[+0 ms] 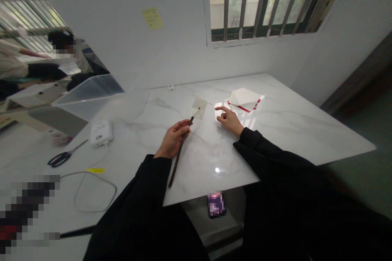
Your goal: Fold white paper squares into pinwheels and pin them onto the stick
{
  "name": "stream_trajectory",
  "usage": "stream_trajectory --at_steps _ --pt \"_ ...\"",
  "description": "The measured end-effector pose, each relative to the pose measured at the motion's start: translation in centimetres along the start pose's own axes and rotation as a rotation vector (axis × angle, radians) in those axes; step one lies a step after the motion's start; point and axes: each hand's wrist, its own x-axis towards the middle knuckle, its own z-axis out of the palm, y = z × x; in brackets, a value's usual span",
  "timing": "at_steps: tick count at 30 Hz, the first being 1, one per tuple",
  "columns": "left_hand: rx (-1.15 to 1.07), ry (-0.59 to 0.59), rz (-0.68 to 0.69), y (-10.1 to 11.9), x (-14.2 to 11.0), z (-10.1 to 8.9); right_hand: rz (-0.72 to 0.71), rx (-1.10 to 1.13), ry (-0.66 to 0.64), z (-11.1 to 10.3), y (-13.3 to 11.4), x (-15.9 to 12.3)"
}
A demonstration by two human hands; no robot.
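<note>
My left hand (170, 140) grips a dark thin stick. On the stick's upper end sits a cream paper pinwheel (199, 106) with a small dark dot at its centre, so both form one pinwheel toy. To the right of it, my right hand (230, 121) is above the tabletop, its index finger stretched toward the pinwheel and the other fingers curled. Nothing shows in that hand, and a gap separates it from the pinwheel. A few tiny beads or pins (210, 103) lie between the two. Behind my right hand rest cream paper sheets (245, 96) with red edging.
Scissors (63, 158), a white charger-like block (101, 132), a grey cable (75, 204) and a yellow strip (96, 170) lie on the left. A clear plastic box (81, 96) stands farther back. Beyond it sits another person. A barred window and wall rise behind the marble table (321, 134).
</note>
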Motion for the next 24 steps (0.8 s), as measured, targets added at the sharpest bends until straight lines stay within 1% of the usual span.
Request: stream_trajectory --at_steps 3,8,13,17,19,22,24 --pt "0.050 -0.004 0.002 0.0 0.0 0.0 -0.001 0.004 -0.021 0.0 -0.4 -0.3" --pt "0.101 -0.005 0.028 -0.2 0.1 -0.1 0.006 0.017 0.028 0.0 -1.1 -0.4" --pt "0.096 -0.027 -0.002 -0.2 0.0 0.2 -0.054 -0.047 0.042 -0.3 -1.5 -0.2" --pt "0.103 -0.040 0.004 -0.2 -0.1 0.4 -0.102 -0.052 0.047 -0.9 -1.6 -0.1" --pt "0.115 -0.038 0.003 -0.2 -0.1 0.4 -0.099 -0.073 0.009 -1.3 -1.4 0.1" --pt "0.128 -0.025 0.005 -0.1 -0.1 0.1 -0.033 -0.142 -0.093 -1.7 -1.0 0.4" --pt "0.121 -0.019 0.005 -0.1 -0.1 0.0 0.006 -0.162 -0.113 -1.7 -0.9 0.5"
